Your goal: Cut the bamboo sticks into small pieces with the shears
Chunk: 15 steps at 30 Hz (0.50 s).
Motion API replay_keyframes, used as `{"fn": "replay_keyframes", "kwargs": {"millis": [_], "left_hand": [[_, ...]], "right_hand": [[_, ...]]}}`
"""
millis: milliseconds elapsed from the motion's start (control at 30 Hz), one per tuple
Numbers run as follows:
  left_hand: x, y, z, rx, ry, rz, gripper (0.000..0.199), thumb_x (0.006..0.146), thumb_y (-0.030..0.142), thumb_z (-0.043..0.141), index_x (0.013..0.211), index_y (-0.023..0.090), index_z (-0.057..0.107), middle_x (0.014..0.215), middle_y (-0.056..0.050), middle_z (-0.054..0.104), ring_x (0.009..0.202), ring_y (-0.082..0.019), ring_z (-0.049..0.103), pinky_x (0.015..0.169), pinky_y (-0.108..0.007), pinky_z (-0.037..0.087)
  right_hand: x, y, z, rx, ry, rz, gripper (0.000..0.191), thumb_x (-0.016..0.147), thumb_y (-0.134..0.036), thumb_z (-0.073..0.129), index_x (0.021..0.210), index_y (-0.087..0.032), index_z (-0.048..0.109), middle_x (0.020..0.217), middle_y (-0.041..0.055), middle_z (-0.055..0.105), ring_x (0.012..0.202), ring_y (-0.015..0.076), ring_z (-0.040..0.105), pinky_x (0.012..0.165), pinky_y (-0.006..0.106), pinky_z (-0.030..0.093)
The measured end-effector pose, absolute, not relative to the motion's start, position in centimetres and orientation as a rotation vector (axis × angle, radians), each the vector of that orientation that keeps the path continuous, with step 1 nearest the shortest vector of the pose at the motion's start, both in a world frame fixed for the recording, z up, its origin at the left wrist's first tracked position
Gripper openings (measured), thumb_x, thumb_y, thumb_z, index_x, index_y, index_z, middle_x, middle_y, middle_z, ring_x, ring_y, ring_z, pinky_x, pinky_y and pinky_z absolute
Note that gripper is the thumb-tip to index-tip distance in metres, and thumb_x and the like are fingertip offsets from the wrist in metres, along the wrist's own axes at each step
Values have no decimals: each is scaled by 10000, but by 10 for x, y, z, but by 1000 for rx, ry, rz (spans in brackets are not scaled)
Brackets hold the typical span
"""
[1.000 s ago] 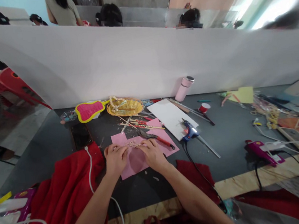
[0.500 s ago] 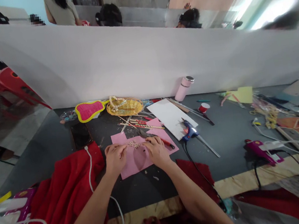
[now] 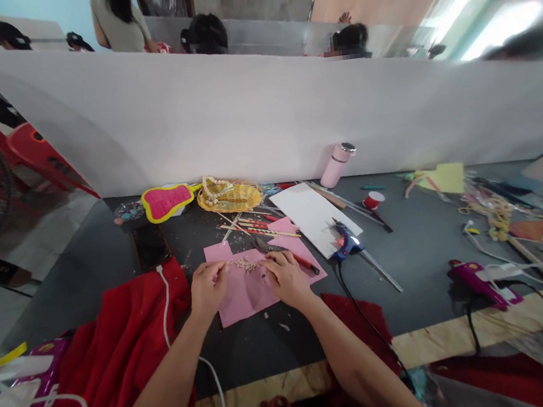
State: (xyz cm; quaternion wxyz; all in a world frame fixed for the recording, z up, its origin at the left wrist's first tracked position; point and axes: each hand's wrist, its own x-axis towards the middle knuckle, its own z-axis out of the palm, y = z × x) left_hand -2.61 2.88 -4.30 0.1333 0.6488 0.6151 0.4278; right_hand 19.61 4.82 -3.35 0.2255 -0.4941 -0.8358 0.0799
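pale bits [image 3: 246, 265] blurred on pink paper [image 3: 237, 305]; left hand [image 3: 207, 289], right hand [image 3: 287, 279]: fingers [image 3: 274, 264] curled, grip unclear.

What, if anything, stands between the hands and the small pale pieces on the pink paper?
Nothing visible: the left hand and right hand flank the small pale pieces; the red-handled tool lies beyond the right hand.

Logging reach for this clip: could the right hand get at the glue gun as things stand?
Probably yes. The glue gun lies uncovered to the right of the right hand; only the low-lying pliers and some paper seem to come between.
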Motion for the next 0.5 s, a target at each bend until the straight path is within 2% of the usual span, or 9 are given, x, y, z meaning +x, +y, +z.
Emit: {"fn": "replay_keyframes", "kwargs": {"millis": [200, 367, 500], "left_hand": [[-26, 29, -43, 1662, 1720, 1347, 210, 825, 319, 553, 892, 189, 703, 863, -73, 695, 854, -208, 625, 734, -302, 505], [-29, 32, -46, 1536, 1726, 1400, 243, 832, 361, 550, 899, 177, 693, 810, -59, 711, 769, -198, 646, 730, -300, 495], [-34, 34, -44, 1428, 1702, 1463, 267, 833, 376, 533, 884, 163, 686, 776, -46, 717, 728, -187, 659, 673, -265, 494]], "right_hand": [[190, 41, -23, -1414, -2442, 145, 337, 869, -278, 535, 1186, -378, 585, 1273, 34, 514, 1143, 292, 384, 897, 454, 364], [177, 44, -15, -1485, -2464, 93, 379, 887, -203, 469, 1227, -352, 545, 1340, 37, 482, 1220, 305, 345, 954, 513, 284], [164, 51, -11, -1402, -2553, 101, 398, 891, -151, 437, 1232, -336, 527, 1332, 32, 503, 1253, 288, 325, 963, 495, 271]]}}
